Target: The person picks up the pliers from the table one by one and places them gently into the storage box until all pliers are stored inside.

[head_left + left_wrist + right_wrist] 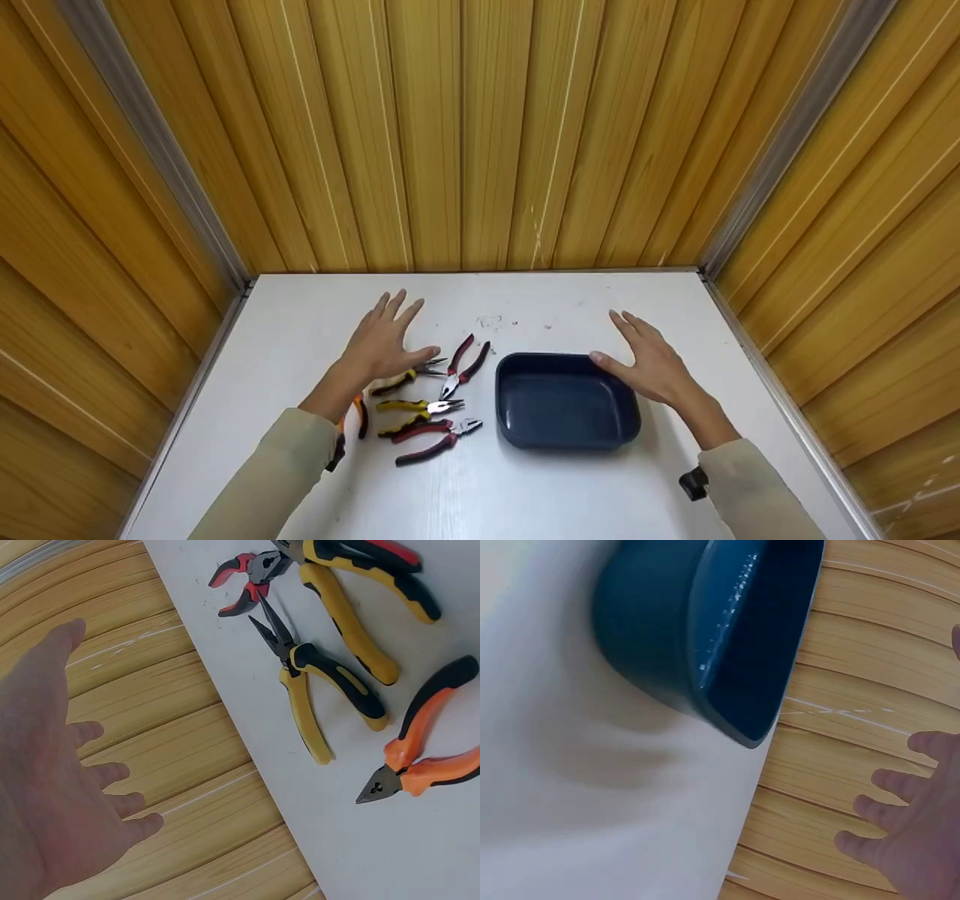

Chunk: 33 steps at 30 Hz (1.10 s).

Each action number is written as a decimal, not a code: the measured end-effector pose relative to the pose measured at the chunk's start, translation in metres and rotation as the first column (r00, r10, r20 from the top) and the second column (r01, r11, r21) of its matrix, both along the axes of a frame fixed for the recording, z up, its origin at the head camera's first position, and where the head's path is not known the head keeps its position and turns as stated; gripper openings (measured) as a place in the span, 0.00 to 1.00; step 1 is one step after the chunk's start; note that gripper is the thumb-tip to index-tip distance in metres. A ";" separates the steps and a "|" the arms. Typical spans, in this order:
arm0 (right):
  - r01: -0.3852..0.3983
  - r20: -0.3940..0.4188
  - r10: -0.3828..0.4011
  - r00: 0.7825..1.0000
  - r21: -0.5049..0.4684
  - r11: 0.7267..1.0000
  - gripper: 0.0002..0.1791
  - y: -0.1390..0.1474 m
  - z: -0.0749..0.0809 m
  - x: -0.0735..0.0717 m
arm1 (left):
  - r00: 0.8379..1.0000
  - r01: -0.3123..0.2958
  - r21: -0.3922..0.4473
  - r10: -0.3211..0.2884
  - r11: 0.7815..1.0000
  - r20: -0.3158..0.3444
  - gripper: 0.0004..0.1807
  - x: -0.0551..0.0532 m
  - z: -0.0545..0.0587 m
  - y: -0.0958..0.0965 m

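Observation:
My left hand (379, 345) hovers with spread fingers over the left of the white table, holding nothing. Beneath and beside it lie yellow-and-black long-nose pliers (407, 380), a second yellow-and-black pair of pliers (421, 412), and two red-and-black pairs, the rear pliers (451, 381) and the front pliers (442, 436). Orange-and-black pliers (405, 763) show whole-headed in the left wrist view; my forearm partly hides them in the head view. My right hand (656, 364), fingers extended, is by the right rear corner of a dark blue container (566, 412); whether the thumb touches its rim I cannot tell.
The white table (465, 495) meets a wood-patterned back wall (465, 150), with similar panels at both sides. Small dark specks (491, 322) lie behind the pliers. A black device (694, 484) is on the right wrist.

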State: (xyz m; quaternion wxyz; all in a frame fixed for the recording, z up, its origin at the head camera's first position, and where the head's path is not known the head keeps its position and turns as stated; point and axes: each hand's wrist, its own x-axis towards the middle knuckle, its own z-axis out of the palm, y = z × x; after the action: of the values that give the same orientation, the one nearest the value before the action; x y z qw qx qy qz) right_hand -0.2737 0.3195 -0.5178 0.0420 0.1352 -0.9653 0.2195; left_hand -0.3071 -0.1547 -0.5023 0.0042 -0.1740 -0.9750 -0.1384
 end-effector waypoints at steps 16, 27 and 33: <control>0.009 0.059 -0.004 0.998 -0.093 0.996 0.50 0.010 -0.020 0.007 | 0.999 -0.025 -0.002 0.025 1.000 0.041 0.54 0.010 -0.020 -0.029; 0.010 0.116 0.008 0.993 -0.151 0.988 0.47 0.017 -0.033 0.005 | 0.996 -0.038 -0.035 0.041 0.999 0.074 0.51 0.017 -0.040 -0.048; 0.036 0.162 -0.012 0.987 -0.151 0.988 0.46 0.020 -0.041 0.004 | 0.993 -0.053 -0.067 0.060 0.996 0.105 0.51 0.021 -0.045 -0.057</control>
State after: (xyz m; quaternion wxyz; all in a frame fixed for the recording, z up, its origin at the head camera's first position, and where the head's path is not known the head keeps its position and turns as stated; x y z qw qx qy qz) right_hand -0.2701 0.3394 -0.5591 -0.0231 0.1018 -0.9473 0.3029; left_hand -0.2860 -0.2119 -0.5474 -0.0497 -0.1388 -0.9822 -0.1163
